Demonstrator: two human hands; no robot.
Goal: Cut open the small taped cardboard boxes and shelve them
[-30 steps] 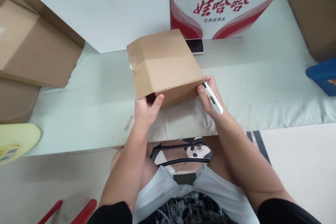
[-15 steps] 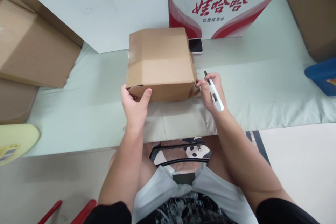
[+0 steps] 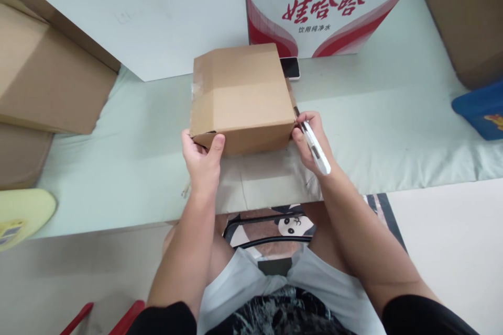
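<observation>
A brown cardboard box (image 3: 247,91) sits in front of me on a pale green cloth-covered table (image 3: 145,120). My left hand (image 3: 202,154) grips its near left corner, thumb on the front face and the fingers partly hidden behind the edge. At the near right corner, my right hand (image 3: 312,141) is closed around a white utility knife (image 3: 316,152). The knife's dark tip points away from me, close against the box's right side; whether it touches the cardboard I cannot tell.
Behind the box stand a large white carton (image 3: 129,10) and a white-and-red carton (image 3: 314,15), with a phone (image 3: 290,68) before them. Brown cartons (image 3: 51,68) lie left. A yellow container (image 3: 25,214) is near left, a blue one (image 3: 481,110) far right.
My right hand has moved slightly left, bringing the knife's tip up against the box's right edge. The left hand keeps its hold on the corner. The whole view has shifted a little.
</observation>
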